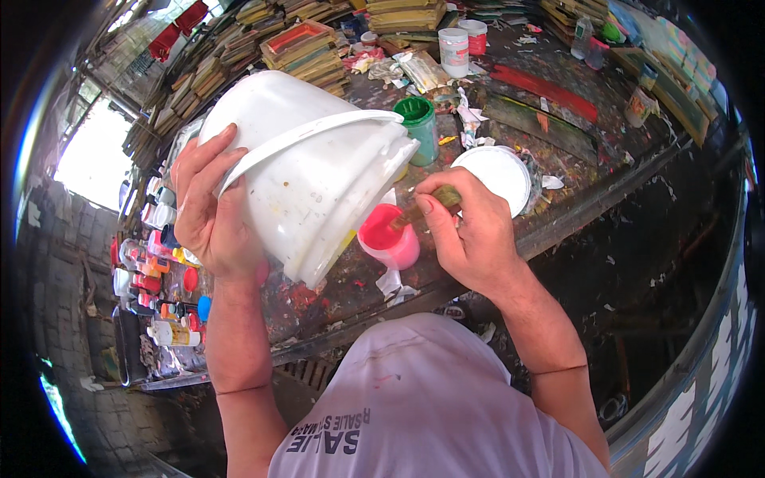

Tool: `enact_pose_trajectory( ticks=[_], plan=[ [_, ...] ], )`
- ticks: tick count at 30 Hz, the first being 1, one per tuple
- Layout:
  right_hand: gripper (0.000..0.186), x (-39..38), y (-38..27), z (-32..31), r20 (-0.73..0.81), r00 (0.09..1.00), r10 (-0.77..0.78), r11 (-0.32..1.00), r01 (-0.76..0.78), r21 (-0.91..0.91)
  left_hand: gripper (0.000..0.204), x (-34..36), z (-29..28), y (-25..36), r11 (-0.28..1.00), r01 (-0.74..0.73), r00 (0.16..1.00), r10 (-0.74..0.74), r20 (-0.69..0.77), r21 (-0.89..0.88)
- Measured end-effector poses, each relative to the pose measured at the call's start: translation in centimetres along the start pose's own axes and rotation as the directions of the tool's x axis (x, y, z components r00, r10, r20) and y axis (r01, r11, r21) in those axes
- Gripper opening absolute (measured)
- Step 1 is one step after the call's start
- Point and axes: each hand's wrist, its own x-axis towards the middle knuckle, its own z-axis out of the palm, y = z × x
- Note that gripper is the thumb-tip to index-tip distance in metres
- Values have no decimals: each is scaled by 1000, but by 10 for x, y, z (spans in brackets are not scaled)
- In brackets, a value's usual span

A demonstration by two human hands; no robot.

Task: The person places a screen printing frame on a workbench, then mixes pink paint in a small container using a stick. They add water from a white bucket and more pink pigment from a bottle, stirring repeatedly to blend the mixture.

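L hand (pixel 209 209) grips the big white bucket (pixel 307 171) by its base/side, fingers wrapped over the wall, bucket tipped hard w/ mouth aimed down toward 4 o'clock. R hand (pixel 470 235) pinches a brush handle (pixel 434 203) between thumb and fingers, closed tight on it; the tip points into the small pink cup (pixel 389 237), which sits on the paint-stained table (pixel 558 143) just below the bucket's rim.

Step in hand, by my read: pouring/scraping contents from bucket into the pink cup, w/ brush helping at the lip. Can't tell if anything is actually flowing; rim hides the stream. Next move calls for a steady tilt w/ L hand and keeping the rim right over the cup, which is narrow vs. the bucket mouth, so spill risk is high.

Around: green jar (pixel 418 127) at 12 o'clock of the cup, near the bucket rim. White round lid (pixel 496 175) at 2 o'clock, just behind R hand. Two white tubs (pixel 462 44) farther off at 12. Stacked boards (pixel 307 52) at 11. Bottles and small pots (pixel 163 271) on a shelf at 9, well apart. The green jar and lid crowd the pouring spot.
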Motion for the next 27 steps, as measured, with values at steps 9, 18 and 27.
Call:
enact_pose_trajectory(
  ticks=[9, 18, 27],
  plan=[
    [19, -3, -1, -5, -28, 999, 18, 1000, -18, 20, 33, 2, 2, 7, 998, -62, 997, 62, 35, -1],
    [17, -4, -5, -8, -56, 997, 47, 998, -45, 39, 35, 4, 1, 9, 991, -124, 990, 121, 76, 44],
    [17, -1, -1, -11, -110, 993, -34, 999, 34, -2, 35, 6, 4, 6, 987, -161, 985, 160, 66, 22]
  ],
)
